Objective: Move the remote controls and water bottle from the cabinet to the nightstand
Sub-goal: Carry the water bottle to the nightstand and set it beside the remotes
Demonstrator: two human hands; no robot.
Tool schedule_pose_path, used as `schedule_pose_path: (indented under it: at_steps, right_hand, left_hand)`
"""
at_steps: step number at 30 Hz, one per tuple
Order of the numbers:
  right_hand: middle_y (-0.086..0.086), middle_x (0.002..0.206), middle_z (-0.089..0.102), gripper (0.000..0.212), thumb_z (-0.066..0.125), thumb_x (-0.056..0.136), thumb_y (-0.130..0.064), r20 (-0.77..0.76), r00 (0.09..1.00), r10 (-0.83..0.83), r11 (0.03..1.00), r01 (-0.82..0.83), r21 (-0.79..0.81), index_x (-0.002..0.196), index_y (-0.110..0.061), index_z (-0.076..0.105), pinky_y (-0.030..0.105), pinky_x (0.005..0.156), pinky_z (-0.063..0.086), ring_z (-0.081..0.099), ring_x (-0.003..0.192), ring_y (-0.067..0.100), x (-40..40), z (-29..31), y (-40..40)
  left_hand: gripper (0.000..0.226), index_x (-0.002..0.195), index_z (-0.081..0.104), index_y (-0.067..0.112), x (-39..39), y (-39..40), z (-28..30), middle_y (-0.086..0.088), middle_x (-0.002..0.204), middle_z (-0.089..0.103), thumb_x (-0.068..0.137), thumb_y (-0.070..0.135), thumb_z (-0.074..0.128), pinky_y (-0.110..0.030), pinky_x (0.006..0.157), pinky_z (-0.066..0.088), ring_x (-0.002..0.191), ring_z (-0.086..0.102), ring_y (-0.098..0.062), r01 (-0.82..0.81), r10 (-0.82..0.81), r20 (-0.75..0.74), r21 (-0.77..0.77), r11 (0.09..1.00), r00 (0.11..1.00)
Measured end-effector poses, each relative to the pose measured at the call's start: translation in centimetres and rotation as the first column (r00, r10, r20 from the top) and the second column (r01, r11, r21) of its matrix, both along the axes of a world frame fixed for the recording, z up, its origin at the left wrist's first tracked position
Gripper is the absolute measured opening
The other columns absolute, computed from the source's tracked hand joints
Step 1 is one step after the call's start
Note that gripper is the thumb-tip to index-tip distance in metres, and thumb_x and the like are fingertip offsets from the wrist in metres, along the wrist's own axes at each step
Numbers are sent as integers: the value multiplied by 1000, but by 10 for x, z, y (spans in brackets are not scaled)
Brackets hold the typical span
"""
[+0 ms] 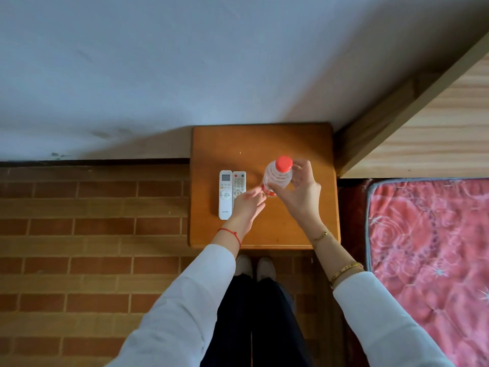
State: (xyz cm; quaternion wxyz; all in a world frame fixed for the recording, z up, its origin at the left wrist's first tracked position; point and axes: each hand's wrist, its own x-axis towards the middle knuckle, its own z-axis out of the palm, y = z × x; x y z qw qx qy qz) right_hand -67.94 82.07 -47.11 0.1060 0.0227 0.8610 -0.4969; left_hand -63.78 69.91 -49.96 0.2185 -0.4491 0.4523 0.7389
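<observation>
A clear water bottle [278, 175] with a red cap stands upright on the brown wooden nightstand [264, 144], and my right hand [301, 192] is wrapped around its right side. Fingers spread, my left hand [247, 207] holds nothing; its fingertips reach the bottle's base. Two remotes lie side by side at the left of the nightstand top: a long white remote [225, 194] with a small screen, and a shorter grey remote [239, 182] whose lower end is hidden under my left hand.
A bed with a red patterned mattress [428, 255] and a light wooden headboard [436, 123] stands right of the nightstand. A pale wall is behind it. Brick-pattern floor [92, 234] lies to the left. My feet are just before the nightstand's front edge.
</observation>
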Motion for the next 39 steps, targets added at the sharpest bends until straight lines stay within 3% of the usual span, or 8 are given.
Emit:
schedule_pose_path:
  at_steps: [9,15,19,21,24,30,35,39]
  right_hand:
    - [-16,104,61,64,86,67,-31,-59,996,74,997,-75,-4,116,-13,49,7,88,45,55,96,-19,9,-8,2]
    - [-2,114,65,65,83,69,-39,-47,980,191,972,-183,150,119,-18,48,23,85,50,62,101,13,11,-2,11]
    - [6,127,58,74,81,69,-42,92,961,263,910,-278,308,128,-14,46,34,97,45,52,121,25,7,10,15]
    - [10,143,47,83,79,73,-39,184,944,272,874,-323,364,139,-9,39,40,111,35,35,137,28,6,24,19]
    - [12,149,39,74,71,83,-29,235,930,281,825,-359,436,143,-6,35,39,115,28,25,143,30,10,55,27]
    - [12,147,43,63,66,87,-24,188,933,307,794,-360,490,142,-8,39,39,115,28,28,142,30,23,137,39]
    - [9,148,42,61,62,90,-28,67,948,310,816,-302,493,143,-11,39,41,117,27,27,143,28,43,208,46]
    - [10,147,44,61,60,91,-31,17,936,352,817,-316,483,143,-9,38,39,116,24,27,143,29,62,251,53]
  left_hand:
    - [20,112,62,16,12,0,-15,1,120,57,94,22,59,-31,108,43,127,53,-20,87,-90,-18,-113,990,996]
    - [28,122,64,21,21,-6,-1,-1,133,59,96,24,52,-35,105,45,129,51,-24,260,-283,-24,-323,910,959]
    - [36,133,57,15,35,-21,28,-6,150,43,99,21,50,-30,99,48,135,44,-29,378,-438,38,-576,724,898]
    - [36,133,57,14,44,-30,45,-8,150,45,98,20,52,-35,97,53,133,48,-30,405,-489,59,-652,641,870]
    - [37,134,57,11,54,-43,81,-10,145,51,98,19,53,-32,88,57,126,56,-28,415,-541,77,-734,538,837]
    - [38,135,56,14,74,-58,164,-6,137,59,97,21,54,-14,75,46,120,61,-22,398,-644,144,-878,267,752]
    - [35,131,59,15,94,-64,233,-6,134,61,97,20,53,-32,92,52,121,60,-23,299,-684,158,-950,92,712]
    - [34,129,60,13,113,-69,271,-6,129,64,97,20,52,-34,93,51,119,60,-23,226,-712,158,-974,1,684]
